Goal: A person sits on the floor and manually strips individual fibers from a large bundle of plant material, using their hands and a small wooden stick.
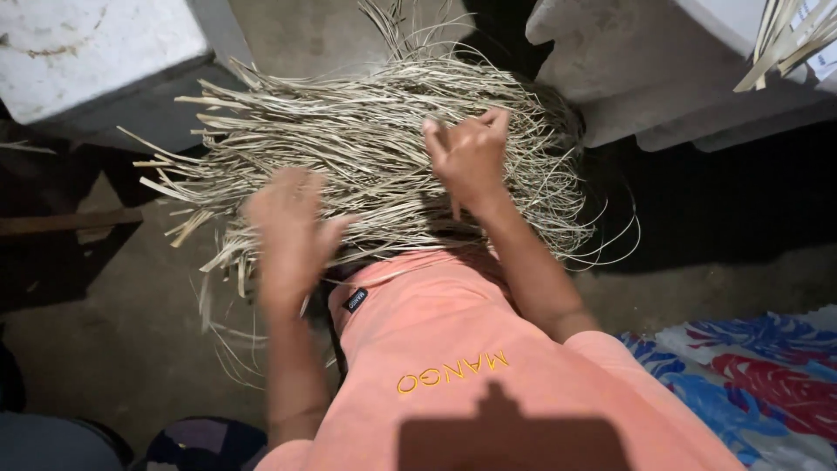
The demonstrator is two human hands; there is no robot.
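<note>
Nearest the camera, at 6 o'clock, an orange shirt (488,349) with yellow lettering fills the lower middle of the view, and both bare forearms rise from it. At 4 o'clock a cloth with blue and red leaf prints (750,375) lies on the floor. At 7 o'clock a dark rounded fabric thing (205,445) sits at the bottom edge.

The left hand (292,231) is motion-blurred at about 9 o'clock of centre; its fingers look spread apart and lie against the near edge of a bundle of dried straw-coloured strips (366,148), though whether they grip any strip cannot be told. The right hand (471,157), just above centre, has its fingers curled together, pinching a few thin strips within the bundle.

The bundle spreads across the middle, its cut ends fanning toward 9 o'clock and loose loops curling toward 3 o'clock, resting on a bare concrete floor (122,340).

Farther off, a pale block (96,52) stands at 10 o'clock and grey slabs (645,70) at 2 o'clock, with more strips (785,39) over them.
</note>
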